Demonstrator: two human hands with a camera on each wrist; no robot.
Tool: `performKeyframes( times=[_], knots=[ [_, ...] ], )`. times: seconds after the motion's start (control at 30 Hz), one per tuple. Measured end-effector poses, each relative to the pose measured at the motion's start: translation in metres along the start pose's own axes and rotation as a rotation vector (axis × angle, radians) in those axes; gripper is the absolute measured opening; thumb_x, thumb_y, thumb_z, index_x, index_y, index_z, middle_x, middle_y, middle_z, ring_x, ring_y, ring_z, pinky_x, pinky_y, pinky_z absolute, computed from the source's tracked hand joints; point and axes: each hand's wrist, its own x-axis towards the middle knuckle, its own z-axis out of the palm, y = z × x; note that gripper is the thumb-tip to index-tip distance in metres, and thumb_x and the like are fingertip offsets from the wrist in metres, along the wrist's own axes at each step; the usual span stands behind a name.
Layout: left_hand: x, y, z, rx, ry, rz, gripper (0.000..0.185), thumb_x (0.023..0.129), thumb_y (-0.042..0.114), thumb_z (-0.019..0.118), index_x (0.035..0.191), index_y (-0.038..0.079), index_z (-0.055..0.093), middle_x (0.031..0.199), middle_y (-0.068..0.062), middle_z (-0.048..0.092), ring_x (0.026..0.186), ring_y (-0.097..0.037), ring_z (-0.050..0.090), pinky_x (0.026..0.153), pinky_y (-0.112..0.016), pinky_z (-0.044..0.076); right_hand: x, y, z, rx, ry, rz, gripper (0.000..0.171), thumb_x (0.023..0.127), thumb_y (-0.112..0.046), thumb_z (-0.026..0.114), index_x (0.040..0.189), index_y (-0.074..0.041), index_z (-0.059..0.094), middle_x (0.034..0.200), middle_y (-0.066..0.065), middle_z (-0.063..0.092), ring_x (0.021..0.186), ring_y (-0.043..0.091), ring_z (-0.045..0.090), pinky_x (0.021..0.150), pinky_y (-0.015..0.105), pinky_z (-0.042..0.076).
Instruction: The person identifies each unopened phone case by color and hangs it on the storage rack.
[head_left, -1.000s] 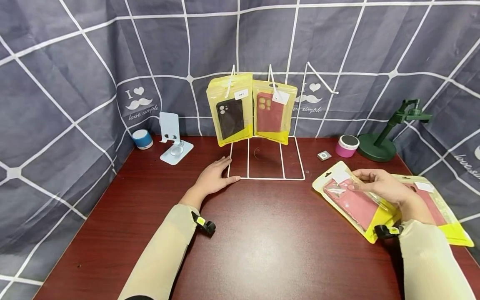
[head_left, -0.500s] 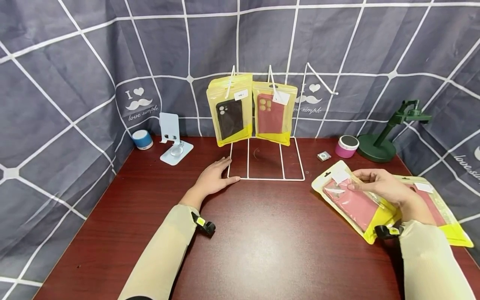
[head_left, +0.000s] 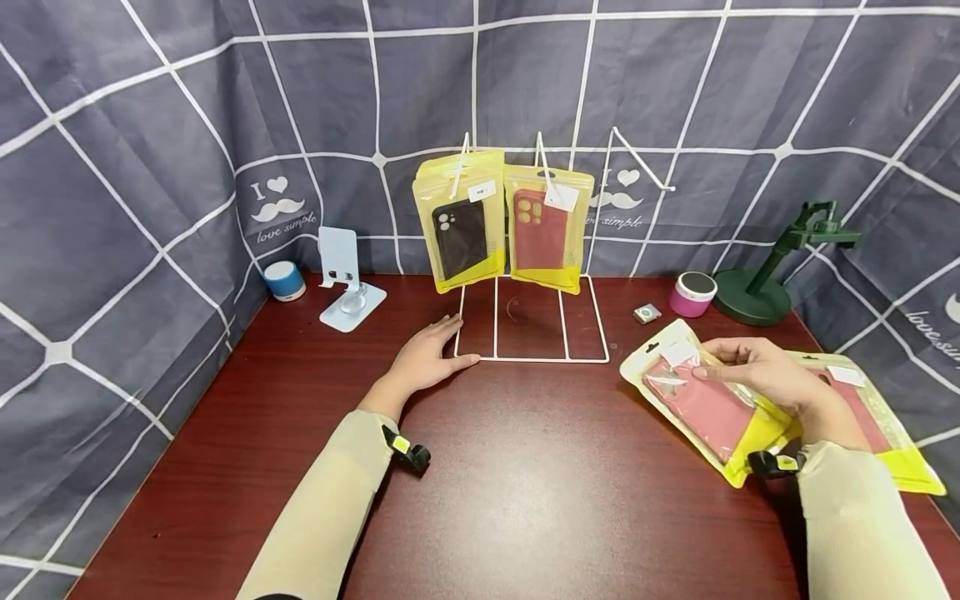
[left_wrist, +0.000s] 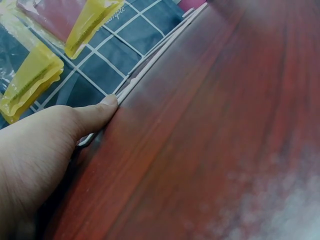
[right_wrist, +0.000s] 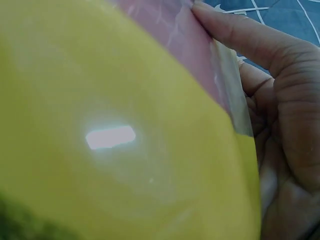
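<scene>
My right hand [head_left: 761, 375] pinches a yellow-edged clear pouch [head_left: 697, 400] by its right edge, thumb on top. A pink phone case shows inside, and a white label sits near its hang hole. In the right wrist view the pouch's yellow lower part [right_wrist: 125, 125] fills much of the picture. My left hand [head_left: 426, 354] lies with fingers extended at the front left corner of a white wire rack [head_left: 536, 359], its thumb touching the front bar. From the rack's hooks hang a pouch with a black case [head_left: 461, 237] and one with a red case [head_left: 542, 229].
Another pouch with a pink case [head_left: 862, 408] lies right of my right hand. The rack's right hook [head_left: 643, 158] carries nothing. Behind stand a blue speaker [head_left: 284, 281], a phone stand [head_left: 348, 283], a pink speaker [head_left: 693, 293], a small square player [head_left: 647, 312] and a green stand [head_left: 757, 292].
The held pouch has shifted very slightly to the left and up in my right hand. My left hand stays at the rack's corner.
</scene>
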Motion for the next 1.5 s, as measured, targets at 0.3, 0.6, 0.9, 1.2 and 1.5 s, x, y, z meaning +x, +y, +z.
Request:
performKeyframes(
  times=[0.3, 0.6, 0.9, 1.2, 1.5],
  knots=[
    [-0.002, 0.001, -0.001, 0.003, -0.016, -0.016, 0.092, 0.088, 0.071, 0.059, 0.154, 0.009, 0.042, 0.161, -0.006, 0.036, 0.15, -0.024, 0.028, 0.121, -0.043, 0.024, 0.003, -0.038, 0.02, 0.12, 0.011, -0.124, 0.027, 0.097, -0.006, 0.065, 0.124, -0.001, 0.064, 0.097, 0.012, 0.073, 0.074, 0.027, 0.07, 0.06, 0.036, 0.06],
    [-0.004, 0.0, 0.002, 0.01, -0.02, -0.032, 0.093, 0.088, 0.072, 0.057, 0.155, 0.011, 0.04, 0.161, -0.004, 0.035, 0.15, -0.024, 0.028, 0.121, -0.043, 0.024, 0.006, -0.099, 0.044, 0.132, 0.29, -0.108, 0.024, 0.091, -0.013, 0.076, 0.114, -0.006, 0.072, 0.081, 0.003, 0.074, 0.061, 0.02, 0.068, 0.052, 0.031, 0.057],
    [-0.004, 0.0, 0.002, 0.004, -0.001, -0.015, 0.092, 0.088, 0.071, 0.06, 0.154, 0.008, 0.042, 0.16, -0.006, 0.037, 0.149, -0.025, 0.03, 0.121, -0.044, 0.025, 0.022, -0.166, 0.077, 0.308, 0.388, -0.219, 0.019, 0.086, -0.006, 0.08, 0.105, -0.003, 0.076, 0.083, 0.005, 0.076, 0.061, 0.02, 0.071, 0.053, 0.032, 0.058],
    [-0.001, 0.002, 0.0, -0.013, 0.005, 0.012, 0.09, 0.089, 0.067, 0.061, 0.153, 0.006, 0.043, 0.16, -0.008, 0.037, 0.149, -0.027, 0.03, 0.121, -0.044, 0.025, 0.058, -0.214, 0.097, 0.37, 0.472, -0.343, 0.02, 0.082, -0.004, 0.083, 0.1, -0.001, 0.077, 0.081, 0.002, 0.076, 0.066, 0.014, 0.072, 0.057, 0.024, 0.057],
    [0.0, 0.001, 0.0, -0.005, 0.02, 0.007, 0.089, 0.088, 0.066, 0.064, 0.152, 0.007, 0.045, 0.159, -0.007, 0.038, 0.149, -0.026, 0.031, 0.12, -0.043, 0.026, 0.082, -0.235, 0.099, 0.578, 0.467, -0.429, 0.019, 0.082, 0.0, 0.081, 0.1, 0.001, 0.075, 0.081, 0.008, 0.075, 0.065, 0.017, 0.072, 0.059, 0.027, 0.059]
  ],
)
